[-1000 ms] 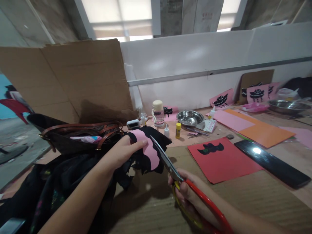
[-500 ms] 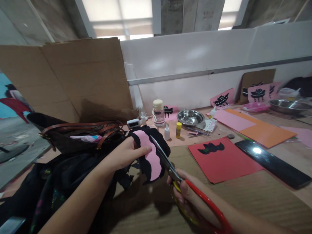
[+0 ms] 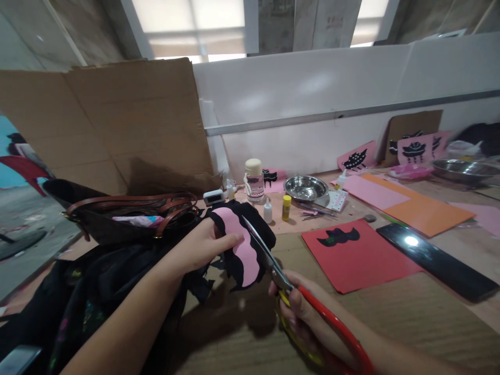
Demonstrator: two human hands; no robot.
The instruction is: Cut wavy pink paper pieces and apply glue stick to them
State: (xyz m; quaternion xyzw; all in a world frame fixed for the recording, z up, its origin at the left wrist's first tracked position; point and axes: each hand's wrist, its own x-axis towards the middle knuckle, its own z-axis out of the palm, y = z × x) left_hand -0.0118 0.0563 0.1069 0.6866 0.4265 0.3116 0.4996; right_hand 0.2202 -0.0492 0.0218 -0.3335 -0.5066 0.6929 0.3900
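Black cloth (image 3: 252,211) sits mid-scene, held up over the brown cardboard (image 3: 226,338), with a wavy-edged pink paper piece (image 3: 244,258) against its face! Left hand (image 3: 201,245) comes in from the left: thumb across the pink paper, pinching it to the cloth, the other fingers tucked behind, out of sight. Over on the right, the right hand (image 3: 307,317) has the scissors (image 3: 275,271), fingers curled round the red and yellow handles. One long blade points far and left across the cloth, tip just beside the paper's right edge; whether the blades are parted, I cannot tell. Look right: a red sheet (image 3: 363,265) lies flat, a black cutout (image 3: 339,237) on its far part. And on the far side, a white glue bottle (image 3: 267,213) stands near the yellow-capped glue stick (image 3: 286,209), a steel bowl (image 3: 304,191) beyond them.
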